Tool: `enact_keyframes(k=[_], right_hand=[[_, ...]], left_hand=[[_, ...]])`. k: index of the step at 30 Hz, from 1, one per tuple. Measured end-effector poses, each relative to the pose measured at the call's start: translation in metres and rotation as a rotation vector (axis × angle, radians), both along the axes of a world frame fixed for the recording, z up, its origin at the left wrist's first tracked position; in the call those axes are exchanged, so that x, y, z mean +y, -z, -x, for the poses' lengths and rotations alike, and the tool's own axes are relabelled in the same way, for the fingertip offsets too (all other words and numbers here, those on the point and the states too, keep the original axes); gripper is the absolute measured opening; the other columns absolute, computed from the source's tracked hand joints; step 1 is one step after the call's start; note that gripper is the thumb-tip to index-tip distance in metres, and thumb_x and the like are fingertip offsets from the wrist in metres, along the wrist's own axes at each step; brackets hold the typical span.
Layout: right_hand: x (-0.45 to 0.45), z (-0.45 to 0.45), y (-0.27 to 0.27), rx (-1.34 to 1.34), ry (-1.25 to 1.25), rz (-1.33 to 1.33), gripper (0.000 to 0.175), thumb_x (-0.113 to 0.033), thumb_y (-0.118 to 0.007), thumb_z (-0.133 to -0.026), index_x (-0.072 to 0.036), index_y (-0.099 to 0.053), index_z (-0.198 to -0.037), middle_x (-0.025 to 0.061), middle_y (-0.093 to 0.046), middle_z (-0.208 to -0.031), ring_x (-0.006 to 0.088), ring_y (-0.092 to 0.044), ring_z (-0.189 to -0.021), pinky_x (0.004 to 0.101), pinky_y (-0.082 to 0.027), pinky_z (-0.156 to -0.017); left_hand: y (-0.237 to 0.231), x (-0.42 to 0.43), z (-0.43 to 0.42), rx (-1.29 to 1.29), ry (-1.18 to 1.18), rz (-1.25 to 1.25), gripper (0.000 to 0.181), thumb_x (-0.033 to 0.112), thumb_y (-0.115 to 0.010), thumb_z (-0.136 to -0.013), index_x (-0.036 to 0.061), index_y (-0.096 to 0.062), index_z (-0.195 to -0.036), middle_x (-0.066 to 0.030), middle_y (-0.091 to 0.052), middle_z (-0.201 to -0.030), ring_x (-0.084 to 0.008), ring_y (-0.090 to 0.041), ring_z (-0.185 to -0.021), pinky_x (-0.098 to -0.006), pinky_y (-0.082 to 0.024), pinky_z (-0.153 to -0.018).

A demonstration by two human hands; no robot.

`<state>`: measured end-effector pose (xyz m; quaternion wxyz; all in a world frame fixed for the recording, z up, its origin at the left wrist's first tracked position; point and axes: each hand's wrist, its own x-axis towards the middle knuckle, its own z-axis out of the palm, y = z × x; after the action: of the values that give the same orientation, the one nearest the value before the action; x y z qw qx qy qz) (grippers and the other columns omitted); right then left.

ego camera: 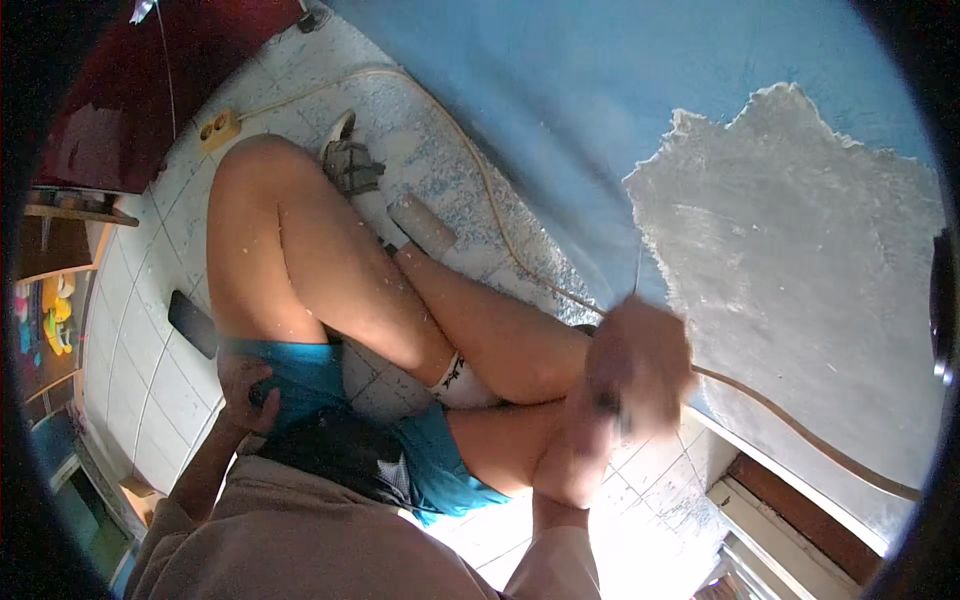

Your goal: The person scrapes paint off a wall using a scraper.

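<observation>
My right hand [637,367], blurred, is closed around a tool with a dark handle [609,405]. A thin blade, probably a scraper's [637,262], sticks out beyond the fist, seen nearly edge-on. It points towards the blue painted wall [555,97], near the ragged left border of a bare grey patch [795,262]; contact cannot be made out. My left hand [249,390] rests on my teal shorts [311,375]. Something dark shows between its thumb and fingers; whether it is held is unclear.
Paint flakes [427,135] cover the tiled floor along the wall. A cable [487,180] runs from a yellow socket block [220,130] past my crossed legs. A dusty grey block [421,225] lies near my foot. A dark smartphone [191,322] lies at left, by shelves with toys [56,315].
</observation>
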<state>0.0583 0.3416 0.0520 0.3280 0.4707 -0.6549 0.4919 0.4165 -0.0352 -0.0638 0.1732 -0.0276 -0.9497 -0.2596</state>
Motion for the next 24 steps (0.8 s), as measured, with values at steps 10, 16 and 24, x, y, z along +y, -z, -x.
enact_keyframes(k=[10,16,24], right_hand=[[-0.019,0.008,-0.011,0.182,0.301,0.266,0.036,-0.013,-0.058,-0.084,-0.008,-0.038,-0.055,0.0054,-0.043,-0.044,0.016,-0.043,-0.035,0.0295,-0.034,-0.038],[-0.012,0.022,0.001,0.238,0.162,0.29,0.035,-0.016,-0.062,-0.082,-0.006,-0.04,-0.056,0.003,-0.039,-0.046,0.0158,-0.039,-0.037,0.0297,-0.029,-0.038],[-0.001,0.007,-0.013,-0.048,-0.039,0.12,0.045,-0.028,-0.061,-0.09,-0.008,-0.04,-0.055,0.0025,-0.042,-0.047,0.0134,-0.043,-0.039,0.0283,-0.029,-0.037]], left_hand=[[-0.002,0.001,0.004,-0.003,0.016,0.008,0.033,0.019,-0.07,-0.079,0.0054,-0.063,-0.109,-0.0168,-0.062,-0.099,-0.0336,-0.056,-0.092,-0.0494,-0.041,-0.086],[-0.001,0.005,0.012,0.032,0.027,-0.002,0.034,0.019,-0.069,-0.08,0.0056,-0.063,-0.11,-0.0169,-0.062,-0.101,-0.0344,-0.056,-0.093,-0.0515,-0.041,-0.087],[0.002,0.001,0.006,0.03,0.033,-0.008,0.035,0.019,-0.069,-0.079,0.0072,-0.063,-0.111,-0.0172,-0.062,-0.103,-0.0353,-0.057,-0.095,-0.0514,-0.041,-0.088]])
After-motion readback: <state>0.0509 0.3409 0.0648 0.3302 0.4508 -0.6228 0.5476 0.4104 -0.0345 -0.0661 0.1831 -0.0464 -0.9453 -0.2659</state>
